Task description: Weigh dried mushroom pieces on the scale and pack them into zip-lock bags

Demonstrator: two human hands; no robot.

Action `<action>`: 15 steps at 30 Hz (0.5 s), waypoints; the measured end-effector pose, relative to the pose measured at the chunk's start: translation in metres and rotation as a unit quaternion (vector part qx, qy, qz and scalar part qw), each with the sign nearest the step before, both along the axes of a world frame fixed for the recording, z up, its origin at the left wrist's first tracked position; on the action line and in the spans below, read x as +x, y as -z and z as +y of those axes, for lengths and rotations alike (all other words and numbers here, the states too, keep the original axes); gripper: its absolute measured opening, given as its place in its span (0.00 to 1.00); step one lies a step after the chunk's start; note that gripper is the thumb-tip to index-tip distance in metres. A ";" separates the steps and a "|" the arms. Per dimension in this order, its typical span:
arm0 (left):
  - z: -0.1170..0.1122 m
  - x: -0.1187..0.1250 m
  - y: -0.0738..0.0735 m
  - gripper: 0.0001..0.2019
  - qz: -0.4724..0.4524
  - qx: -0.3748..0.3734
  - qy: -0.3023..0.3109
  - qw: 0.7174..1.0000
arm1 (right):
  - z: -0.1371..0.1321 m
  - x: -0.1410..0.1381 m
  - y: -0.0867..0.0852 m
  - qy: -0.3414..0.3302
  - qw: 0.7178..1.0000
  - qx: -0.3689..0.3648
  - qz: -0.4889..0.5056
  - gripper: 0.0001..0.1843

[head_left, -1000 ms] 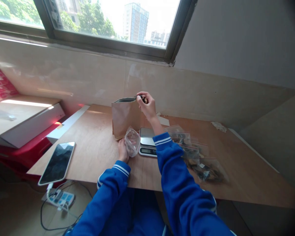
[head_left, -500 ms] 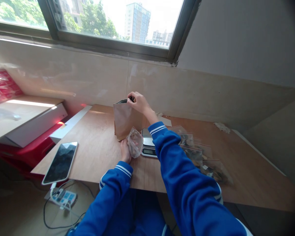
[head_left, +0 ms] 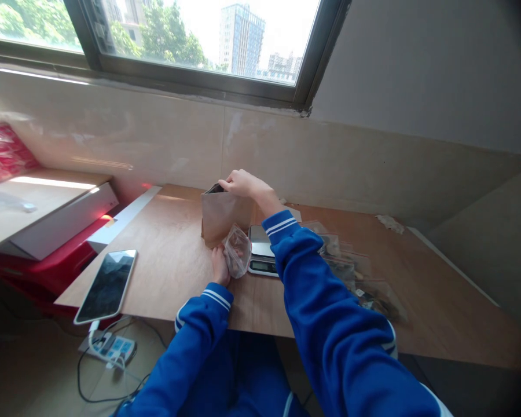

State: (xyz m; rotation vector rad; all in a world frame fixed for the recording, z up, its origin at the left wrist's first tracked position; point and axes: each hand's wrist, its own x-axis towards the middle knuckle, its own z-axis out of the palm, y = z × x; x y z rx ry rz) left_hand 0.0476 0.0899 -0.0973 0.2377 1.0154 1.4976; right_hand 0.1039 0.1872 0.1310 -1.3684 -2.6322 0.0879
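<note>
A brown paper bag stands upright on the table, its top open and its inside dark. My right hand is at the bag's mouth with curled fingers; the tips are hidden behind the rim, and what they hold cannot be made out. Low in front of the paper bag, my left hand is closed on a clear plastic bag, which is held open and tilted. Just right of it lies a kitchen scale with a metal top and a small display, partly covered by my right sleeve.
Several clear zip bags with small contents lie at the right of the wooden table. A phone sits at the left edge, its cable running down to a power strip. The wall and window rise behind.
My right hand has moved down and slightly left at the bag's mouth, and the dark thing at its fingertips no longer shows. My left hand and the plastic bag stay nearly still.
</note>
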 end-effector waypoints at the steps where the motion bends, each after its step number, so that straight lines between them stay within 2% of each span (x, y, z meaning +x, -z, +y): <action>1: 0.000 0.000 0.000 0.13 0.002 -0.001 0.000 1.000 | 0.002 0.000 0.001 0.004 1.000 -0.022 -0.003 0.28; 5: -0.001 0.000 -0.001 0.12 0.011 -0.002 0.002 1.000 | 0.008 -0.001 0.009 0.023 0.997 -0.069 -0.008 0.34; 8: -0.001 0.001 -0.002 0.14 0.013 0.000 0.004 1.000 | 0.004 0.000 0.010 0.005 0.998 -0.062 0.004 0.32; 11: -0.001 0.001 -0.002 0.13 0.016 0.011 -0.009 1.000 | -0.011 0.003 0.006 -0.028 0.999 -0.005 0.034 0.24; 15: 0.000 0.001 0.001 0.13 0.025 0.040 -0.030 0.998 | -0.045 0.016 0.000 -0.034 0.981 0.100 0.164 0.15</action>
